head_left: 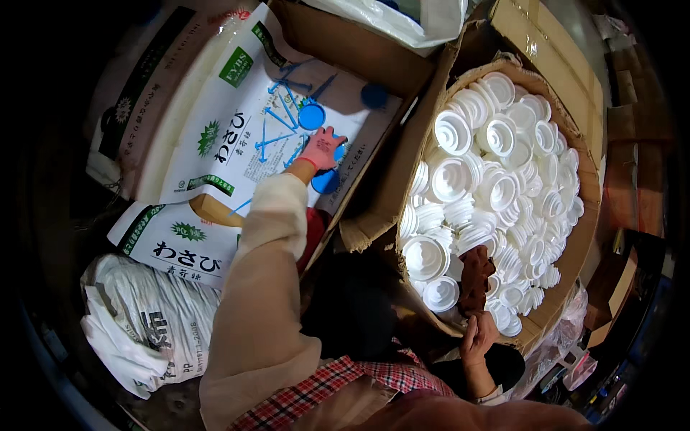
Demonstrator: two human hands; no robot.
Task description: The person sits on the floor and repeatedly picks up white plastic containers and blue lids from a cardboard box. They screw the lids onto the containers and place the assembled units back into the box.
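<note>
head view, left hand [323, 149] half-curled, hold unclear, blue disc [325, 182] just beside wrist-side

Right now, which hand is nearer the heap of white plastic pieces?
Right. The right hand is at the near edge of the white heap; the left hand is farther left, at the blue discs.

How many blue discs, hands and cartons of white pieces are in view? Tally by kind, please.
Blue discs: 4, one mostly covered by the left hand
Hands, left and right hand: 2
Carton of white pieces, themselves too many to count: 1
Total: 7
</note>
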